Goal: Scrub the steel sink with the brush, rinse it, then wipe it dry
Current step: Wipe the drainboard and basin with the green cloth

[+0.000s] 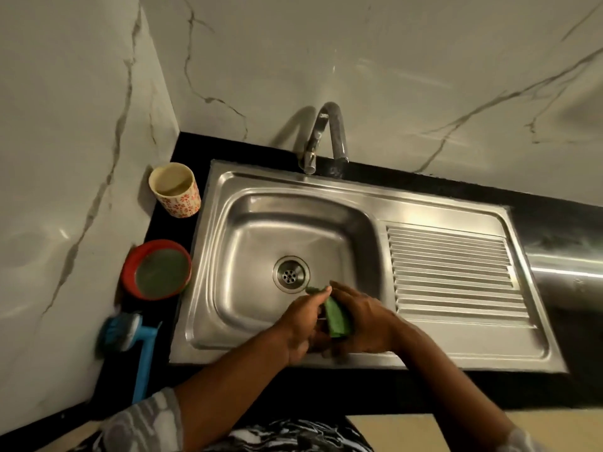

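Note:
The steel sink [248, 243] has a round drain [291, 274] in its basin and a ribbed drainboard [453, 272] on the right. Over the basin's front edge, both my hands hold a folded green scouring pad [336, 318]. My left hand [301, 324] grips its left side, with the thumb pressing the pad's upper tip. My right hand [362, 314] wraps round its right side. The blue scrubbing brush [130, 340] lies on the black counter to the left of the sink, untouched, with its handle pointing toward me.
A curved steel tap [326, 138] stands behind the basin with no water running. A floral cup [174, 190] and a red tub of green soap [156, 270] sit on the black counter [554, 203] at the left. Marble walls close in behind and on the left.

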